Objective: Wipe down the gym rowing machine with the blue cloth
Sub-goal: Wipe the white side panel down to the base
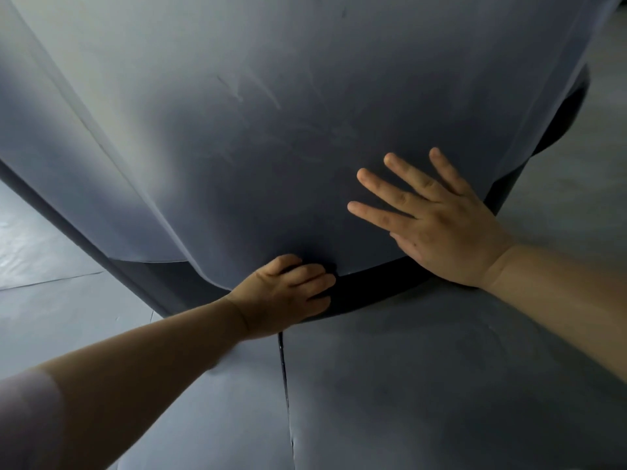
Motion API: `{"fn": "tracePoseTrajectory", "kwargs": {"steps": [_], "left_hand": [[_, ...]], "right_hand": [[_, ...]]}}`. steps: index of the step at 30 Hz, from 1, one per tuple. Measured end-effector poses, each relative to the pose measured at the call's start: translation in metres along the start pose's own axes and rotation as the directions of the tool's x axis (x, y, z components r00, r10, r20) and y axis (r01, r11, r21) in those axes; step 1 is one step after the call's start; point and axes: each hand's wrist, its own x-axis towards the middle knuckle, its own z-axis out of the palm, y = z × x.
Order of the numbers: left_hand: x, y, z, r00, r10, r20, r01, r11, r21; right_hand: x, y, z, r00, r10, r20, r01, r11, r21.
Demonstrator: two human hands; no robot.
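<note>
While the left hand [288, 293] grips the smooth curved panel [271, 130], the right hand [437, 225] lies flat.

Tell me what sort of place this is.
Likely a gym or exercise room, though the view is tight: a large grey moulded machine housing fills the frame, and grey floor mats meet at a seam.

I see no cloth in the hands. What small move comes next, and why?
Probably lift the right hand off the grey panel to fetch the unseen cloth: it lies flat, empty; the left hand grips the panel's lower edge.
</note>
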Motion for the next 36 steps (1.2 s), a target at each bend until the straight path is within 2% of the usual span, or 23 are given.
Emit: {"fn": "tracePoseTrajectory", "kwargs": {"steps": [3,6,8,12,14,16,18,20,22,24,26,28,30,33,36], "left_hand": [[0.022,-0.025,-0.027,0.966,-0.142,-0.218,0.136,0.990,-0.043],[0.032,-0.041,-0.036,0.936,-0.184,-0.301,0.182,0.983,-0.033],[0.025,-0.032,-0.024,0.952,-0.157,-0.263,0.153,0.988,-0.037],[-0.003,0.007,0.010,0.998,0.011,0.055,-0.010,1.000,-0.013],[-0.006,0.011,0.012,0.994,0.037,0.101,-0.036,0.999,-0.009],[0.004,0.002,0.001,0.998,-0.021,-0.052,0.021,1.000,-0.010],[0.028,-0.018,-0.021,0.963,-0.130,-0.236,0.129,0.991,-0.021],[0.038,-0.033,-0.035,0.929,-0.209,-0.306,0.214,0.977,-0.018],[0.029,-0.032,-0.032,0.957,-0.173,-0.231,0.181,0.983,0.011],[0.008,-0.018,-0.020,0.998,-0.053,-0.035,0.055,0.997,0.045],[-0.007,-0.003,-0.011,0.989,0.020,0.145,-0.026,0.999,0.042],[-0.001,0.004,-0.015,0.982,0.030,0.189,-0.041,0.998,0.055],[0.023,-0.002,-0.028,0.998,-0.061,0.028,0.059,0.997,0.058],[0.074,-0.026,-0.057,0.935,-0.263,-0.239,0.272,0.962,0.007],[0.088,-0.025,-0.051,0.930,-0.261,-0.258,0.269,0.963,-0.002]], "right_hand": [[-0.001,0.003,0.002,1.000,-0.013,-0.009,0.013,1.000,0.016],[-0.002,0.008,0.003,0.999,-0.031,-0.008,0.032,0.998,0.049],[-0.002,0.009,0.002,0.999,-0.031,-0.010,0.032,0.998,0.049],[-0.007,0.011,0.003,0.999,-0.035,0.006,0.034,0.998,0.052],[-0.007,0.011,0.004,1.000,-0.028,0.003,0.027,0.998,0.061],[-0.008,0.011,0.005,1.000,-0.027,-0.001,0.027,0.997,0.067],[-0.008,0.010,0.006,1.000,-0.026,-0.009,0.027,0.997,0.075],[-0.008,0.008,0.007,1.000,-0.018,-0.020,0.020,0.995,0.097],[-0.008,0.007,0.005,0.999,-0.010,-0.030,0.014,0.994,0.105],[-0.008,0.009,0.000,0.999,-0.023,-0.023,0.025,0.994,0.110],[-0.009,0.015,-0.006,0.999,-0.036,-0.004,0.036,0.994,0.105],[-0.010,0.024,-0.012,1.000,0.005,0.000,-0.005,0.995,0.095],[-0.011,0.030,-0.016,0.998,0.053,0.015,-0.054,0.994,0.097],[-0.017,0.033,-0.016,0.995,0.083,0.054,-0.088,0.990,0.108],[-0.026,0.036,-0.013,0.991,0.087,0.103,-0.098,0.989,0.110]]}}
